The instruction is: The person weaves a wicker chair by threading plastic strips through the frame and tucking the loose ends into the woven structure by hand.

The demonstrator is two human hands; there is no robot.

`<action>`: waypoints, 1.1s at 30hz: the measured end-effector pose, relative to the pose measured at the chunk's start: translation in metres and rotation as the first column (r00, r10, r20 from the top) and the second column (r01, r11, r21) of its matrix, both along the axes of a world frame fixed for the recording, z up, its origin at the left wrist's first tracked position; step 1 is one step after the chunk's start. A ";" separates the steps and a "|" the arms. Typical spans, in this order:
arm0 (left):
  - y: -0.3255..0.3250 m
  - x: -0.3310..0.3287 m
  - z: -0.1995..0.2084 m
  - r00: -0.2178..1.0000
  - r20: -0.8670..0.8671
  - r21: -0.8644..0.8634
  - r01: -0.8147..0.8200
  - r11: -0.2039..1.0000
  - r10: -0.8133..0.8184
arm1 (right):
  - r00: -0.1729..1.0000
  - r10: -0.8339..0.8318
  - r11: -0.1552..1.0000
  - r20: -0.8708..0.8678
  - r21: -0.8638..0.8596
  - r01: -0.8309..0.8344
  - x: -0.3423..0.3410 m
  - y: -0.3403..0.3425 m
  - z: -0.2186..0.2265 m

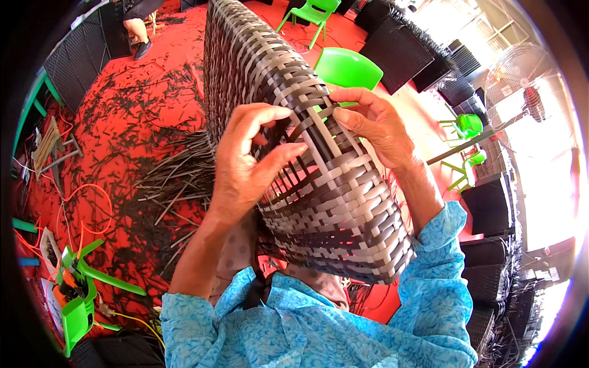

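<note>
A tall woven wicker panel (362, 208) of flat grey-brown and dark strips stands tilted in front of me, its corner towards my lap. Partway up its edge the weave has a gap where bare dark strips and the inside show. My left hand (242, 156) is at the left side of this gap, thumb and forefinger spread apart, their tips close to the weave; its other fingers are partly hidden. On the far side of the edge, my right hand (377, 126) has thumb and forefinger bent together at a flat weaving strip (320, 115).
Loose strips (181, 168) lie heaped left of the panel, with scraps over the red floor (141, 116). Green plastic chairs (350, 67) stand beyond and at the right; another (80, 300) is at lower left. Dark woven pieces (405, 52) line the right, near a fan (521, 83).
</note>
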State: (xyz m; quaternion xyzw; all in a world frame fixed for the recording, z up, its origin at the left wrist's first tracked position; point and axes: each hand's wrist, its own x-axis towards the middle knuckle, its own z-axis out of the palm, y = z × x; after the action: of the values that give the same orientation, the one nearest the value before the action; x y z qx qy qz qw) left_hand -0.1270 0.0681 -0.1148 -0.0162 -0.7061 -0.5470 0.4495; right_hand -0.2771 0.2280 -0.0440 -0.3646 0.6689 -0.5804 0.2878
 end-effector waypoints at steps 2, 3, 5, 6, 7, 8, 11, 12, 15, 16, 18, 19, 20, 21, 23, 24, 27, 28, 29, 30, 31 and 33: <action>0.002 -0.006 0.005 0.999 -0.026 0.005 -0.028 1.000 0.028 | 1.000 0.018 1.000 0.006 -0.020 -0.018 -0.002 -0.007 0.001; 0.001 -0.009 0.006 0.999 -0.032 0.010 -0.039 0.999 0.039 | 1.000 -0.002 1.000 0.019 0.023 0.001 -0.004 -0.010 0.002; -0.003 -0.011 0.004 0.994 -0.018 -0.035 -0.112 0.993 0.111 | 1.000 -0.020 1.000 0.020 -0.022 0.020 -0.004 -0.018 -0.001; -0.004 -0.013 0.002 0.988 -0.039 -0.112 -0.154 0.982 0.151 | 0.999 -0.038 0.999 0.023 -0.038 0.039 -0.005 -0.021 -0.003; -0.005 -0.014 0.000 0.978 -0.071 -0.178 -0.206 0.962 0.196 | 0.999 -0.045 0.998 0.030 -0.031 0.045 -0.006 -0.023 -0.005; -0.006 -0.015 -0.002 0.968 -0.078 -0.248 -0.252 0.936 0.240 | 0.997 -0.025 0.997 0.067 -0.077 0.030 -0.006 -0.024 -0.007; -0.005 -0.014 -0.004 0.979 -0.045 -0.189 -0.205 0.960 0.200 | 0.982 0.037 0.985 0.188 -0.173 -0.004 -0.005 -0.019 -0.014; -0.004 -0.014 -0.004 0.984 -0.014 -0.158 -0.178 0.971 0.178 | 0.976 -0.015 0.990 0.217 -0.131 0.044 -0.004 -0.018 -0.017; -0.001 -0.014 -0.006 0.997 -0.040 0.015 -0.061 0.998 0.061 | 0.972 -0.028 0.988 0.235 -0.139 0.062 0.001 -0.018 -0.018; -0.001 -0.014 -0.008 0.997 -0.064 0.049 -0.027 0.998 0.030 | 0.979 -0.017 0.987 0.201 -0.152 0.049 0.003 -0.020 -0.015; -0.004 -0.016 -0.013 0.998 -0.027 0.027 -0.054 0.998 0.055 | 0.985 -0.061 0.992 0.160 -0.098 0.077 0.009 -0.023 -0.008; -0.007 -0.016 -0.017 0.999 -0.023 0.013 -0.045 0.999 0.046 | 0.989 -0.084 0.996 0.121 -0.033 0.089 0.012 -0.024 -0.002; -0.009 -0.016 -0.022 0.999 0.014 0.000 -0.052 0.999 0.052 | 0.997 -0.068 0.998 0.020 -0.002 0.068 0.016 -0.021 0.003; -0.012 -0.015 -0.027 1.000 -0.011 0.056 -0.008 0.998 0.009 | 1.000 0.014 1.000 -0.021 -0.025 -0.015 0.021 -0.012 0.011; -0.014 -0.009 -0.040 0.999 0.024 0.181 0.032 0.983 -0.036 | 0.971 0.056 0.997 -0.230 0.063 -0.042 0.030 0.001 0.019; -0.011 -0.006 -0.047 0.996 0.054 0.196 0.063 0.979 -0.074 | 0.921 0.042 0.997 -0.387 0.078 -0.013 0.034 0.003 0.017; -0.001 -0.001 -0.069 0.962 0.223 0.294 0.091 0.951 -0.161 | 0.931 0.049 0.978 -0.362 0.206 0.029 0.040 0.005 0.011; 0.005 -0.003 -0.075 0.973 0.176 0.311 0.087 0.946 -0.148 | 0.941 0.033 0.978 -0.337 0.203 0.039 0.040 0.004 0.011; 0.005 -0.005 -0.080 0.985 0.158 0.254 0.025 0.967 -0.067 | 0.952 0.018 0.981 -0.307 0.191 0.043 0.042 0.003 0.009; 0.006 -0.009 -0.085 0.983 0.185 0.200 -0.029 0.979 -0.008 | 0.956 -0.012 0.982 -0.294 0.177 0.067 0.043 0.001 0.010; 0.005 -0.013 -0.089 0.987 0.156 0.147 -0.054 0.988 0.030 | 0.970 -0.013 0.984 -0.244 0.167 0.055 0.045 0.000 0.009; 0.003 -0.017 -0.094 0.990 0.098 0.041 -0.110 0.993 0.105 | 0.983 -0.051 0.986 -0.177 0.149 0.078 0.047 -0.001 0.009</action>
State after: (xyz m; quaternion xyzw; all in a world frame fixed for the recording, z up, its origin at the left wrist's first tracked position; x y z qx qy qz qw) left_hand -0.1438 0.0709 -0.2087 0.0587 -0.7138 -0.5383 0.4442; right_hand -0.2305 0.2271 -0.0350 -0.3682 0.7460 -0.5017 0.2371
